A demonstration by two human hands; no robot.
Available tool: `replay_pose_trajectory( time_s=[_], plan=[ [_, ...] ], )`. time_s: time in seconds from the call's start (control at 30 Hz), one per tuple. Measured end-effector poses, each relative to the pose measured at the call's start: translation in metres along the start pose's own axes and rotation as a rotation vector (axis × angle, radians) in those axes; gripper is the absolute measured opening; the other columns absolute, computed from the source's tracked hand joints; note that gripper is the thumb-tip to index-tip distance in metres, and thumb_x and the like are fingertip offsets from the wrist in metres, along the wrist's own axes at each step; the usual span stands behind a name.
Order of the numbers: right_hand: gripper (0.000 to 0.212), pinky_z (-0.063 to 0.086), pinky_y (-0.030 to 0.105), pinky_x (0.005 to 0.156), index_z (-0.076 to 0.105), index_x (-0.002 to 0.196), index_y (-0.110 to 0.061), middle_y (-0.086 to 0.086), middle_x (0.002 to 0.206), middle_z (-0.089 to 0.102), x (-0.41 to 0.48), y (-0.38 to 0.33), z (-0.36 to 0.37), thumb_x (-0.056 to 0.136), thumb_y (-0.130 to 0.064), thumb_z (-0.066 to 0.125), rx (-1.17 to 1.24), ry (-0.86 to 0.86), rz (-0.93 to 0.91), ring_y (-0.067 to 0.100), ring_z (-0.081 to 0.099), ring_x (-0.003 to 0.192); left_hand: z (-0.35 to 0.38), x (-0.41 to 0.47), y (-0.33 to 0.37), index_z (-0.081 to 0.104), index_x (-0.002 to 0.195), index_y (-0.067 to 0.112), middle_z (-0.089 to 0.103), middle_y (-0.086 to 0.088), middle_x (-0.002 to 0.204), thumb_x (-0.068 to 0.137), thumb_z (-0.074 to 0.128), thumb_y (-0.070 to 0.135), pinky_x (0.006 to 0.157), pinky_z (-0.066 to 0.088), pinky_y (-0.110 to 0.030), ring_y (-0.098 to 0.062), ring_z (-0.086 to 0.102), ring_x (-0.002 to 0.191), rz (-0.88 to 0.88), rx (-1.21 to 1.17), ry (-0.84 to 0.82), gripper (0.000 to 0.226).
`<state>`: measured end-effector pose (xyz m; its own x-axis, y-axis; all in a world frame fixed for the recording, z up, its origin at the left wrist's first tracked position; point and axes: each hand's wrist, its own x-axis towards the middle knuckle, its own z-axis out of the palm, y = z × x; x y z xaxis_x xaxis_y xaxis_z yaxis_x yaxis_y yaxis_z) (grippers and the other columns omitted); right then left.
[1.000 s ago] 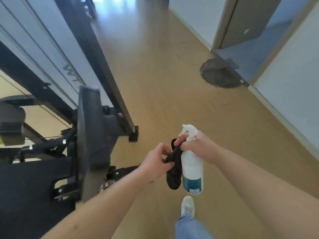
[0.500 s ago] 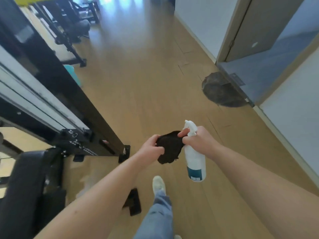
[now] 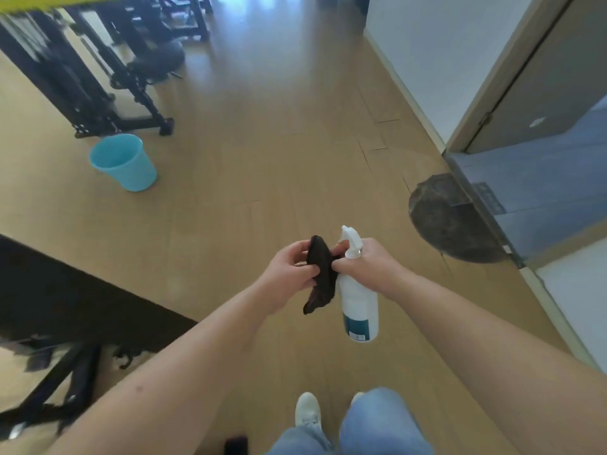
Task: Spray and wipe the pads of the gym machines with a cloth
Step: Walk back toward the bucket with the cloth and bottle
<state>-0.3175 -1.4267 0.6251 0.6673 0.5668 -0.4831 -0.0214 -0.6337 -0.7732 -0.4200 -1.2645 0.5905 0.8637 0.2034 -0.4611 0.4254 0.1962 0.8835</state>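
Left hand (image 3: 289,274) pinches dark cloth (image 3: 320,277) between thumb and curled fingers; right hand (image 3: 369,267) grips neck of white spray bottle (image 3: 359,307), fingertips touching cloth. Both things mid-air above wood floor (image 3: 262,159), well apart from gym machines (image 3: 149,108). Risk: cloth slips during regrip; finger near trigger may discharge spray onto floor

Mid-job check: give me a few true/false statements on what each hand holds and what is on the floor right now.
1. The right hand grips the spray bottle near its neck. True.
2. The left hand holds nothing. False: it holds the dark cloth.
3. The bucket on the floor is red. False: it is light blue and stands upright.
4. A dark mat lies by the doorway. True.
5. The cloth is pressed on a machine pad. False: it is held in the air above the floor.
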Motion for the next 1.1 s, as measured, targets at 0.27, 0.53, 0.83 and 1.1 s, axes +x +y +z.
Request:
replay_pose_trajectory(
  time_s=[0.27,0.53,0.83,1.1],
  plan=[
    [0.022,0.052,0.033,0.069,0.055,0.108,-0.025,0.000,0.095,0.063,0.181,-0.074,-0.066,0.092,-0.033,0.067,-0.185,0.065,-0.176,0.018,0.060,0.080,-0.066,0.149,0.071,0.051,0.141,0.015,0.071,-0.004,0.120,0.076,0.074,-0.002,0.094,0.060,-0.043,-0.022,0.069,0.111,-0.099,0.167,0.185,0.072],
    [0.040,0.059,0.050,0.070,0.051,0.094,-0.027,0.010,0.089,0.067,0.329,-0.169,-0.087,0.094,-0.067,0.050,-0.156,-0.127,-0.422,0.029,0.071,0.078,-0.134,0.247,0.128,0.063,0.123,0.018,0.072,-0.003,0.108,0.098,0.064,0.021,0.075,0.056,-0.031,-0.022,0.070,0.098,-0.070,0.108,0.569,0.025],
    [0.040,0.035,0.028,0.057,0.044,0.073,-0.012,-0.002,0.072,0.047,0.501,-0.283,-0.012,0.103,-0.037,0.056,-0.370,-0.256,-0.571,0.012,0.038,0.062,-0.287,0.316,0.158,0.067,0.098,0.024,0.073,0.003,0.089,0.093,0.059,0.052,0.083,0.056,-0.038,-0.017,0.069,0.088,-0.074,0.017,0.756,0.029],
    [0.048,0.034,0.025,0.051,0.045,0.066,-0.018,-0.002,0.063,0.048,0.647,-0.424,0.083,0.103,-0.045,0.055,-0.547,-0.348,-0.551,0.013,0.039,0.055,-0.484,0.383,0.205,0.058,0.120,0.021,0.070,-0.010,0.112,0.101,0.056,0.041,0.084,0.062,-0.051,-0.029,0.071,0.095,-0.118,-0.182,0.828,0.028]
  ],
)
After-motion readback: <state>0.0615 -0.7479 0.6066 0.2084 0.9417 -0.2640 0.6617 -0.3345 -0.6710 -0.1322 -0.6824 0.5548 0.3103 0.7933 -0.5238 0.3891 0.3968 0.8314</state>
